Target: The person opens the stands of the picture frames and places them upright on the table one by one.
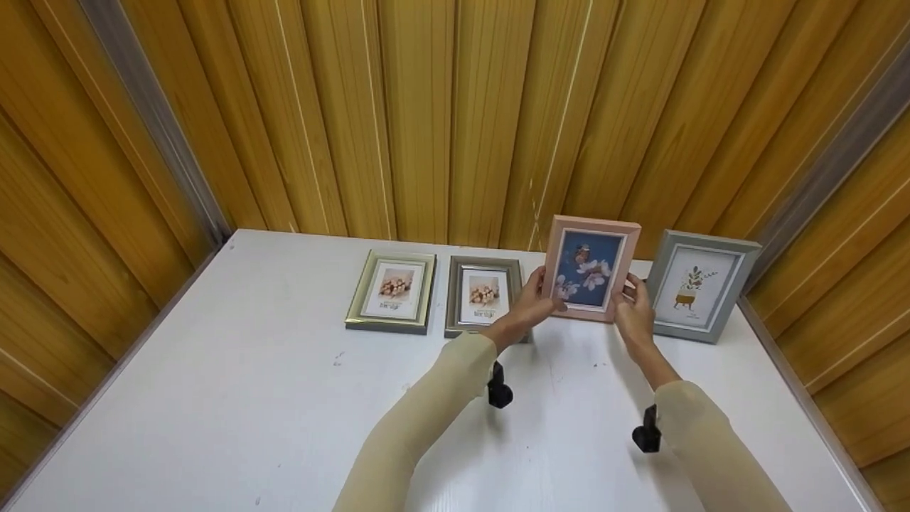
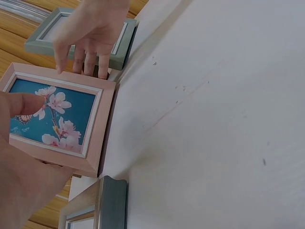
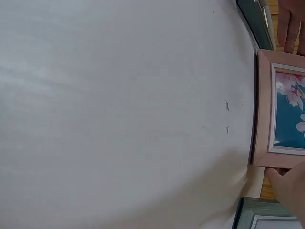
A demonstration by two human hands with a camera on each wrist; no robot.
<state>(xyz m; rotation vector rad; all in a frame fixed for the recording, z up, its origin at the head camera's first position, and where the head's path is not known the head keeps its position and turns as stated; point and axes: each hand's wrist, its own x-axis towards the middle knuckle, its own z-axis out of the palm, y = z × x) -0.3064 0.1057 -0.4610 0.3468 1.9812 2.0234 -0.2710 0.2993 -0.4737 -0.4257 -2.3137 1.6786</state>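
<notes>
A pink picture frame [image 1: 591,267] with white blossoms on blue stands upright between both hands, its lower edge close to the white table. My left hand [image 1: 532,304] grips its left side; in the left wrist view the thumb [image 2: 31,103] reaches over the front. My right hand [image 1: 635,313] holds the opposite side, with fingers [image 2: 89,62] along that edge in the left wrist view. To the right of the pink frame, a grey-green picture frame [image 1: 700,284] with a plant print stands tilted back.
A gold picture frame [image 1: 395,290] and a brownish picture frame [image 1: 485,291] are to the left on the white table [image 1: 213,398]. A wood-panelled wall [image 1: 419,121] rises behind, with more panels at both sides.
</notes>
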